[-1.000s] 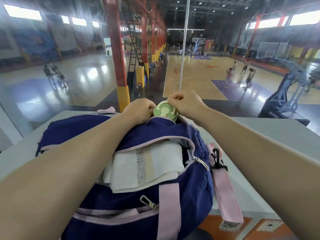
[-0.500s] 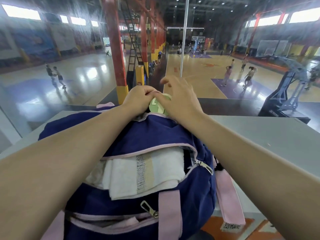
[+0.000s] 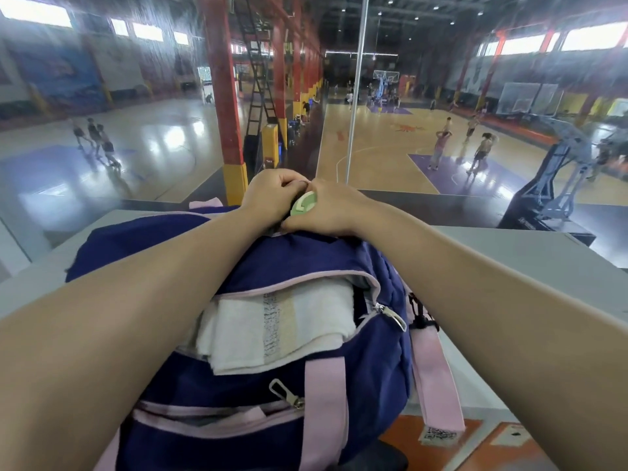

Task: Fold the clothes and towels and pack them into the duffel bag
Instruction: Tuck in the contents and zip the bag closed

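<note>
On a grey ledge (image 3: 530, 263) above the courts, the left hand (image 3: 272, 198) curls its fingers at the far end of the navy bag (image 3: 306, 263), where a green tag (image 3: 304, 206) shows. The right hand (image 3: 331, 212), spread over the tag half a second ago, now lies lower with its thumb pressed beside it. What either hand grips cannot be made out. A folded white towel (image 3: 272, 328) sits packed in the unzipped opening, so closing likely comes next.

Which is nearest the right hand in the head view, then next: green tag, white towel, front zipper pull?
1. Green tag: touching the right hand, far end of the bag.
2. White towel: mid-bag, in the open top.
3. Front zipper pull: nearest the camera.
</note>
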The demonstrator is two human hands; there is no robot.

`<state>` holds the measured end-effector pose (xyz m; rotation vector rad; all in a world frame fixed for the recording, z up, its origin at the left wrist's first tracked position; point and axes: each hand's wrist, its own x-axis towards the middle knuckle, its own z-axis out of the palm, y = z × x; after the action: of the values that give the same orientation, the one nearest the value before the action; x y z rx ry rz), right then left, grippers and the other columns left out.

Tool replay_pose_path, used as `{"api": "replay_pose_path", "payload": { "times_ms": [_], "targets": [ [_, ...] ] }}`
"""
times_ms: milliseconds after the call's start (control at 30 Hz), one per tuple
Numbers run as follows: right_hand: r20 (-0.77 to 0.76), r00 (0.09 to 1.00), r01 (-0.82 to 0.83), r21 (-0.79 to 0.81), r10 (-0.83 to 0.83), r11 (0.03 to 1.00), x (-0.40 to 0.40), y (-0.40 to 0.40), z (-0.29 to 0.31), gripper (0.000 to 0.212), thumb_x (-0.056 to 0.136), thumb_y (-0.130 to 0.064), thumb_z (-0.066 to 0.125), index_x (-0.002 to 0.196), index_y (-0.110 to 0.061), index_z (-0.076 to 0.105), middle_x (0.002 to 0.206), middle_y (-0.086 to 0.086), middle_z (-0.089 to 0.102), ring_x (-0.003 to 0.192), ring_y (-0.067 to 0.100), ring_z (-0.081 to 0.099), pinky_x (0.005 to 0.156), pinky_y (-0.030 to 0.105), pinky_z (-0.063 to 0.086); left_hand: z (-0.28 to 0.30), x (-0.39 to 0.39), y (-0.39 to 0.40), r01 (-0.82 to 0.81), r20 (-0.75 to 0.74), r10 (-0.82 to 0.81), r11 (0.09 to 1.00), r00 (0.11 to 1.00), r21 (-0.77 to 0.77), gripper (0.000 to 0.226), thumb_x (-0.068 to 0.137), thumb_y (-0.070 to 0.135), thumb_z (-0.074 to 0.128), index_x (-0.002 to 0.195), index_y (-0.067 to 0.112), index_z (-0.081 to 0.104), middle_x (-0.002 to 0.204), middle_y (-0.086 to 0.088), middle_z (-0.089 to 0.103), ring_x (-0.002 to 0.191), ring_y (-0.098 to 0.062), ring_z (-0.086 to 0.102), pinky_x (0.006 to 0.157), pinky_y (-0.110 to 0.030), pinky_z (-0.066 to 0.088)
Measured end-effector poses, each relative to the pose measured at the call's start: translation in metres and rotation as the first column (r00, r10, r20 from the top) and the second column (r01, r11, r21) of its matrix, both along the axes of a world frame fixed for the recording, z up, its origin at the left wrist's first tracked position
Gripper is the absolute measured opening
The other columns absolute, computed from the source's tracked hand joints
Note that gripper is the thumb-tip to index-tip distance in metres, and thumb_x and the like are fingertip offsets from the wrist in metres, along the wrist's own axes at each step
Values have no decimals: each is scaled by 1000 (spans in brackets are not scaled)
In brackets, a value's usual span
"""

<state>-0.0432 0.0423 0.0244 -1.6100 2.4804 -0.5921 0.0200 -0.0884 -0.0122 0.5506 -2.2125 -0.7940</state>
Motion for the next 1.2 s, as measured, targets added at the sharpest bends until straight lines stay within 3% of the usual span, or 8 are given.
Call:
{"api": "replay_pose_path", "payload": {
  "times_ms": [167, 400, 500, 633, 767, 900, 1033, 1200],
  "targets": [
    [-72, 997, 10, 26, -8, 1000, 7, -5, -3, 93, 61, -65, 67, 140, -22, 41, 113, 1, 63, 100, 23, 59, 85, 36, 51, -1, -9, -5, -54, -43, 52, 997, 998, -47, 26, 91, 20, 52, 88, 22, 78, 82, 6, 72, 82, -13, 64, 71, -26, 46],
    [-90, 991, -64, 310, 96, 949, 20, 5, 23, 53, 57, -72, 64, 86, -28, 61, 95, 1, 61, 98, 23, 55, 85, 34, 45, 4, -31, -9, -218, -51, 221, 974, 974, 66, 22, 97, 26, 50, 97, 28, 72, 104, 4, 71, 99, -18, 61, 90, -37, 47],
    [-4, 1000, -28, 354, 31, 935, 20, 4, 27, 56, 57, -67, 65, 93, -25, 65, 106, 7, 60, 102, 29, 54, 92, 39, 45, 6, -32, -8, -156, -86, 161, 986, 983, 64, 21, 96, 22, 51, 95, 25, 72, 103, 2, 72, 100, -19, 62, 92, -37, 47],
    [354, 930, 68, 85, -94, 994, 10, 4, 21, 29, 74, -34, 67, 93, -14, 57, 93, 9, 59, 81, 23, 57, 72, 31, 46, 10, -16, -16, -37, -146, 46, 997, 988, 68, 20, 92, 21, 54, 86, 27, 72, 93, 4, 72, 96, -18, 64, 92, -39, 50],
    [453, 880, 119, 80, -143, 990, 3, 7, 20, 20, 87, -24, 59, 73, -20, 46, 63, 3, 43, 54, 16, 39, 45, 14, 31, 11, -11, -17, 16, -97, -17, 1000, 995, -13, 20, 89, 27, 54, 90, 30, 74, 96, 5, 74, 97, -16, 66, 91, -39, 51],
    [210, 974, -99, 32, 90, 995, 7, 3, 27, 20, 84, -26, 63, 75, -14, 49, 54, -6, 47, 45, 6, 43, 45, 19, 31, 20, -11, -16, 49, -73, -45, 997, 996, 57, 27, 90, 16, 59, 75, 35, 71, 85, 11, 72, 90, -12, 66, 86, -34, 52],
    [-115, 950, -287, 50, 291, 957, 2, 8, 31, 29, 78, -34, 69, 100, -26, 52, 81, -11, 51, 76, 12, 53, 61, 23, 39, 20, 1, -17, 162, -122, -129, 934, 984, 317, 27, 84, 10, 67, 71, 31, 77, 74, 8, 73, 77, -12, 67, 73, -32, 53],
    [-166, 975, -93, 301, 148, 949, 7, 4, 23, 29, 88, -47, 54, 90, -18, 58, 89, 2, 55, 85, 22, 53, 71, 31, 39, 16, -7, -20, 72, -82, -57, 977, 995, 200, 25, 91, 18, 59, 81, 31, 77, 93, 9, 74, 99, -12, 65, 87, -30, 52]
  ]
}}
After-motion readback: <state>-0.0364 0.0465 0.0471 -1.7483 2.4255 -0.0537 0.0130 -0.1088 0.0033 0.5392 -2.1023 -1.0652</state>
